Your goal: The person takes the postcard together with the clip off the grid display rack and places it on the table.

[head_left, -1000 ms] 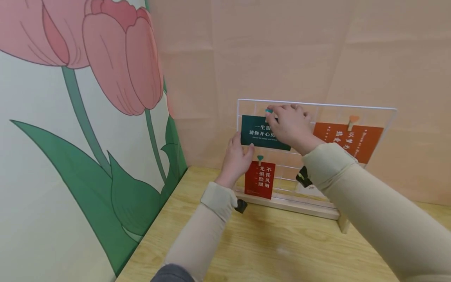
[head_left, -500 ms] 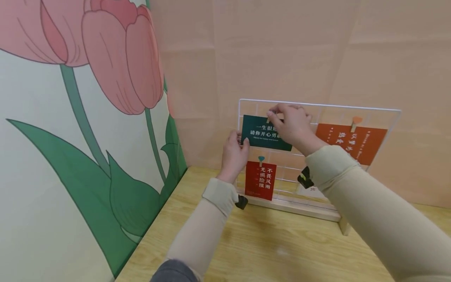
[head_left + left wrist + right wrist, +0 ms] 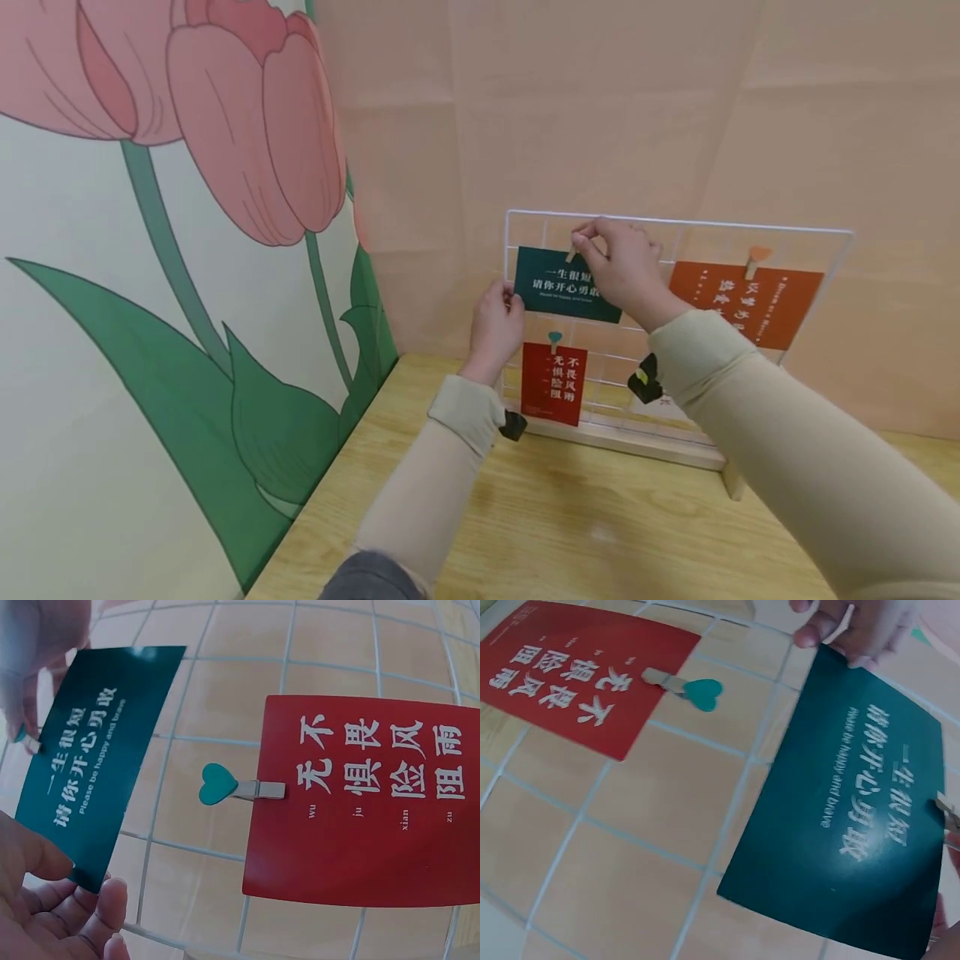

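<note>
A dark green card (image 3: 551,292) with white lettering lies against the upper left of a white wire grid rack (image 3: 678,222). My left hand (image 3: 497,333) pinches the card's lower left corner; the thumb is on its front in the left wrist view. At the card's top edge, my right hand (image 3: 626,265) pinches a small wooden clip (image 3: 571,255). A bit of the clip's teal head (image 3: 20,735) shows in the left wrist view; the right fingers cover most of it. Just below hangs a red card (image 3: 551,392) under a teal heart clip (image 3: 555,338).
An orange card (image 3: 787,304) hangs at the rack's right under an orange heart clip (image 3: 757,255). Part of a white card (image 3: 652,407) shows behind the right wrist. The rack's wooden base (image 3: 637,446) stands on a wood-grain table (image 3: 585,533). A tulip-patterned wall (image 3: 247,375) borders the left.
My right fingers have closed over the clip's teal head, which showed a second ago. The left thumb has slid toward the card's left edge. The green card stays in almost the same place.
</note>
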Demonstrator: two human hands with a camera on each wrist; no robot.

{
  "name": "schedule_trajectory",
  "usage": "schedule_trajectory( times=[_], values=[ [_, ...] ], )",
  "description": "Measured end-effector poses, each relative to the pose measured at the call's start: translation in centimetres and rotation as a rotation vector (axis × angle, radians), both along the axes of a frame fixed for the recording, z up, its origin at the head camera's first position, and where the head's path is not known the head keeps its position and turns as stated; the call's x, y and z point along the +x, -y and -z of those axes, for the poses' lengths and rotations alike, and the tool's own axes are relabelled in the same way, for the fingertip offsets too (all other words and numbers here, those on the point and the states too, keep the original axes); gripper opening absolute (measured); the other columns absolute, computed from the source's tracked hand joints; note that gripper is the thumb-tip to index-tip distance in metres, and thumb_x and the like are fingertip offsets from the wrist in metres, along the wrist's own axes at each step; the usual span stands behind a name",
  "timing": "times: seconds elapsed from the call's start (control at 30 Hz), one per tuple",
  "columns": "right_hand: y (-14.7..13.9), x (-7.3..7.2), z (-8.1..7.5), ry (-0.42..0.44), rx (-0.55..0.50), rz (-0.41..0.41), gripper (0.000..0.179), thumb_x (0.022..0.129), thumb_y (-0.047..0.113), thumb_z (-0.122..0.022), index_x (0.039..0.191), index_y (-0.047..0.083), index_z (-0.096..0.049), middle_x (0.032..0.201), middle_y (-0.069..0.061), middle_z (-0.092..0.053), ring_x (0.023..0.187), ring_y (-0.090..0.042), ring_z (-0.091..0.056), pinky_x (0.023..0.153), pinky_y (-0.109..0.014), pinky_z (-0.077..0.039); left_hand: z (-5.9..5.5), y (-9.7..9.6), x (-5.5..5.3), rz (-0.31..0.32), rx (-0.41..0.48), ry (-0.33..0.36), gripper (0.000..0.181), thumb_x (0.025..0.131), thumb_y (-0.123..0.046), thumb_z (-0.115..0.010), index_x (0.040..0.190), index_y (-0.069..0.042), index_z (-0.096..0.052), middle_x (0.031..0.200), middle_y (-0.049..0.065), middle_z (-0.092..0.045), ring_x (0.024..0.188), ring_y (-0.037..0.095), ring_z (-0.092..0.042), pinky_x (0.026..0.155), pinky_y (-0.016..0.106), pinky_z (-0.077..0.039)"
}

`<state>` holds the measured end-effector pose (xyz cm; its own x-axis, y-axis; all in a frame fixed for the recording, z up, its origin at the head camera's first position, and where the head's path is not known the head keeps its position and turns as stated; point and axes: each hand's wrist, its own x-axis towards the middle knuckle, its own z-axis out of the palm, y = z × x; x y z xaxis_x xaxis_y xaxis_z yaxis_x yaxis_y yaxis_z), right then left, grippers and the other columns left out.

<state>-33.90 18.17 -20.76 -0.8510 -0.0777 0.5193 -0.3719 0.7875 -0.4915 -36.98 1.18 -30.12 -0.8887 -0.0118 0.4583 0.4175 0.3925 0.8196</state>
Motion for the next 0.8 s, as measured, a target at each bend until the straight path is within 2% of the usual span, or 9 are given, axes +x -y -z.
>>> schedule_trajectory(
  times=[0.13,0.27,0.37,0.47,0.6,0.8],
  values=[
    [0.0,0.1,0.5,-0.051,-0.035,0.003,0.032,0.110,0.032,-0.050,0.114,0.004,-0.064,0.137,-0.018,-0.062,0.127,-0.042,-0.042,0.110,-0.068,-0.013,-0.1,0.2,0.3,0.017,0.018,0.037,0.012,0.105,-0.008,-0.054,0.111,-0.003,-0.063,0.098,0.009,-0.063,0.086,0.021,-0.056,0.072,0.031,-0.050],
    [0.0,0.3,0.5,-0.066,-0.058,0.016,0.035,0.111,0.032,-0.049,0.123,0.002,-0.062,0.118,-0.023,-0.063,0.131,-0.044,-0.040,0.111,-0.068,-0.013,0.0,0.4,0.5,0.019,0.023,0.074,0.013,0.106,-0.012,-0.053,0.112,-0.005,-0.063,0.101,0.008,-0.063,0.088,0.022,-0.056,0.074,0.031,-0.050],
    [-0.2,0.7,0.3,-0.068,-0.054,0.040,0.039,0.111,0.034,-0.047,0.127,0.002,-0.061,0.111,-0.025,-0.061,0.133,-0.045,-0.039,0.111,-0.067,-0.014,0.2,0.4,0.6,0.025,0.039,0.081,0.014,0.107,-0.013,-0.052,0.113,-0.005,-0.062,0.102,0.008,-0.062,0.088,0.022,-0.056,0.073,0.031,-0.050],
    [-0.6,1.3,0.2,-0.083,-0.043,0.046,0.039,0.110,0.035,-0.048,0.124,0.002,-0.063,0.127,-0.024,-0.061,0.135,-0.045,-0.038,0.112,-0.067,-0.015,0.3,0.4,0.8,0.047,0.063,0.075,0.013,0.107,-0.013,-0.051,0.111,-0.005,-0.060,0.100,0.009,-0.061,0.088,0.023,-0.056,0.072,0.031,-0.049],
    [-1.2,2.3,0.5,-0.131,-0.011,0.020,0.033,0.109,0.027,-0.053,0.118,-0.002,-0.065,0.142,-0.021,-0.058,0.136,-0.045,-0.040,0.112,-0.065,-0.016,0.5,0.5,1.4,0.095,0.106,0.072,0.011,0.107,-0.012,-0.051,0.110,-0.005,-0.060,0.100,0.008,-0.060,0.089,0.022,-0.056,0.074,0.031,-0.050],
    [-1.4,3.6,1.1,-0.151,0.026,0.014,0.025,0.107,0.020,-0.056,0.113,-0.003,-0.066,0.143,-0.023,-0.057,0.136,-0.045,-0.041,0.113,-0.067,-0.019,0.3,0.5,2.6,0.134,0.152,0.066,0.014,0.106,-0.011,-0.052,0.114,-0.004,-0.061,0.102,0.009,-0.061,0.090,0.022,-0.057,0.079,0.031,-0.051]
  ],
)
